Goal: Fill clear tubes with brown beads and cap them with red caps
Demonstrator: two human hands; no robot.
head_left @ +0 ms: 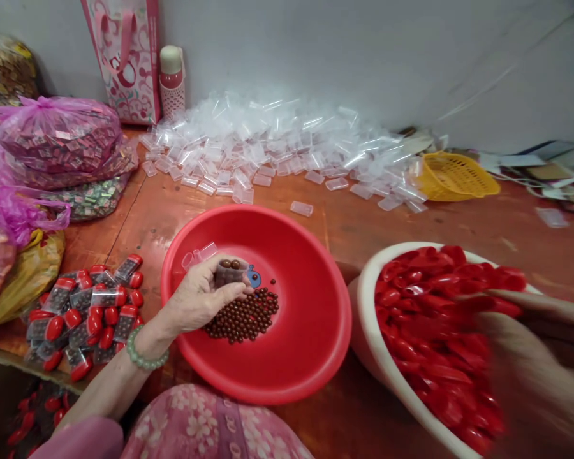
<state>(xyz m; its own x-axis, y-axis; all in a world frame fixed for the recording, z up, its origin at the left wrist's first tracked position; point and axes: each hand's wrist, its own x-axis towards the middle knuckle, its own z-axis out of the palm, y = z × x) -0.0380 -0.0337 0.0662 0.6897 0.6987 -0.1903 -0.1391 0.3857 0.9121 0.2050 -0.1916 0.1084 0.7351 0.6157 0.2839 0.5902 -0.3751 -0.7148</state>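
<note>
My left hand (198,296) is closed around a small clear plastic container (230,274), its open end up, with brown balls showing inside. It is held above a red basin (310,280). In the basin lies a heap of brown balls (243,317), with a few empty clear containers (203,253) against its far left wall. A blue shape (254,276) shows on the basin floor. On the right, my right hand (536,363) reaches into a white tub (368,306) full of red plastic caps (425,344). It is smeared by motion, so its grip is unclear.
Filled containers with red caps (88,312) are piled left of the basin. Many empty clear containers (277,143) spread along the wall, beside a yellow basket (454,178). Pink bags (60,140), a patterned carrier bag (129,76) and a bottle (172,80) stand at the back left.
</note>
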